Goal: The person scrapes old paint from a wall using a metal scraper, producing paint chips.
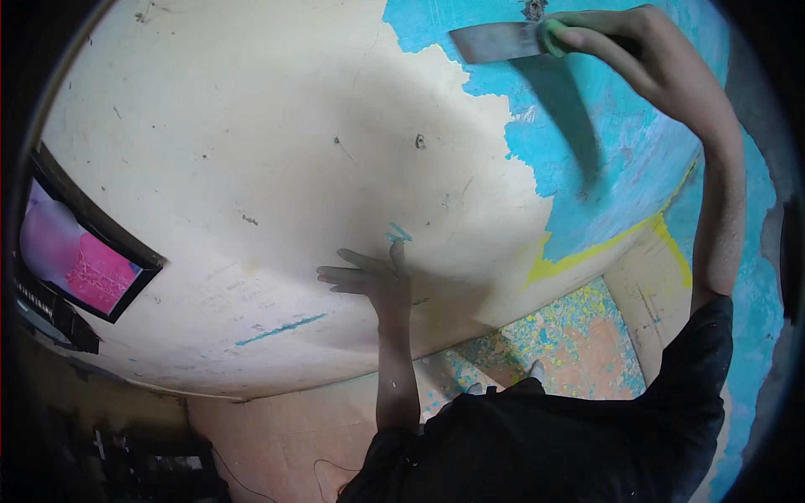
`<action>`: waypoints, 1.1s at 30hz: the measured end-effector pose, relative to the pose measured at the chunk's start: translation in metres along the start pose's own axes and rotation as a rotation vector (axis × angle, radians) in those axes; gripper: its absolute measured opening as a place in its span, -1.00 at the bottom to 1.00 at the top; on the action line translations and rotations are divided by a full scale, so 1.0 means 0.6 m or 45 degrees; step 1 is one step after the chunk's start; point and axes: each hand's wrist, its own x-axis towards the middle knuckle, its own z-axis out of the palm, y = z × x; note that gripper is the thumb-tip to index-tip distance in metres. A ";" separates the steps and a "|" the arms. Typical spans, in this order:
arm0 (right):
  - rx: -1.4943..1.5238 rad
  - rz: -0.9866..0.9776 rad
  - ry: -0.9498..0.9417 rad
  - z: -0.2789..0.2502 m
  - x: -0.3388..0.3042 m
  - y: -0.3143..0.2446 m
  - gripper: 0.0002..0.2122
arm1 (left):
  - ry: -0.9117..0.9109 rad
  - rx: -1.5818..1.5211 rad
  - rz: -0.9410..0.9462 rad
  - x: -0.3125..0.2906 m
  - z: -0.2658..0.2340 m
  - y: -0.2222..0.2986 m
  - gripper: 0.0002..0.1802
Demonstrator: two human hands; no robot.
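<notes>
High at the right, my right hand point(637, 50) is closed round the green handle of a scraper point(499, 42). Its wide metal blade points left, toward the ragged edge where cream paint point(277, 126) meets bared turquoise wall point(612, 109). Whether the blade touches the wall I cannot tell. My left hand point(369, 272) has its fingers spread against or close to the cream paint, lower down in the middle, and holds nothing. A small turquoise scratch point(397, 232) shows just above its fingertips.
Paint flakes point(553, 335) in turquoise, yellow and cream litter the floor by my feet. A dark-framed picture point(101, 260) hangs at the left. A yellow band point(587, 256) runs low along the wall. Dark objects point(168, 461) and a thin cable point(235, 478) are at lower left.
</notes>
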 end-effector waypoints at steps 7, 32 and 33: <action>-0.085 -0.038 -0.197 0.034 0.024 -0.031 -0.70 | 0.006 -0.118 -0.017 0.003 -0.005 0.000 0.21; 0.219 -0.164 0.098 0.041 -0.001 0.024 -0.73 | 0.009 -0.324 -0.034 -0.006 0.009 0.002 0.22; 0.192 -0.245 0.002 0.053 0.004 0.018 -0.74 | 0.009 -0.328 -0.035 -0.005 0.009 0.010 0.22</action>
